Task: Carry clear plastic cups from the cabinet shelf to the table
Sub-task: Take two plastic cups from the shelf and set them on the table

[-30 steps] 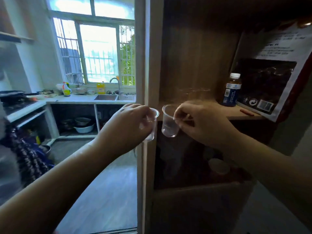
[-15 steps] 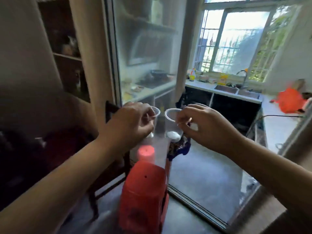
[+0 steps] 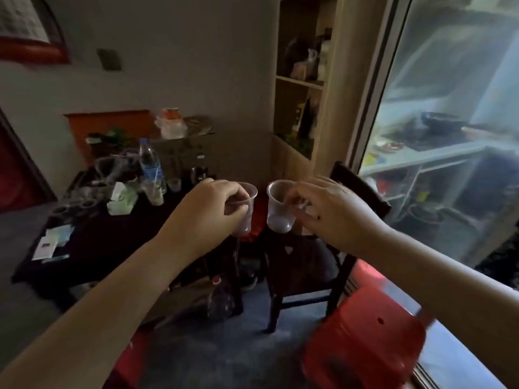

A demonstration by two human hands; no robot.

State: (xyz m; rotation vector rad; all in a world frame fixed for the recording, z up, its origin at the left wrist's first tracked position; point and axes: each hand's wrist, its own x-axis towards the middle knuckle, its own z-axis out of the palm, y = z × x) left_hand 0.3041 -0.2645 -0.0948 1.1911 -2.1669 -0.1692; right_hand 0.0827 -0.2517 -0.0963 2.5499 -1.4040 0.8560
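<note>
Mid-air, centre of view: two clear plastic cups held up side by side, apart, not touching. Left hand point(image 3: 209, 210) has its grip closed round the left cup point(image 3: 245, 204), fingers over the rim and side; cup upright, see-through, thin rim. Right hand point(image 3: 327, 210) pinches the right cup point(image 3: 278, 209) at rim and wall w/ thumb and fingers; also upright, base looks whitish, whether from light or contents can't tell. Both cups hang above a dark wooden chair point(image 3: 306, 265), near the desk's right edge, not over it.

Desk point(image 3: 106, 242) at left, dark top, cluttered: water bottle point(image 3: 150, 164), more clear cups, a pale green box point(image 3: 122, 202), papers point(image 3: 53, 242) near the front edge. Red stool point(image 3: 362, 349) at lower right on a grey floor. Empty bottle point(image 3: 220, 300) upright on the floor by a desk leg. Wooden shelf unit point(image 3: 304, 88) behind the chair, items blurred. Glass door at right, kitchen counter seen through it. Room dim.
</note>
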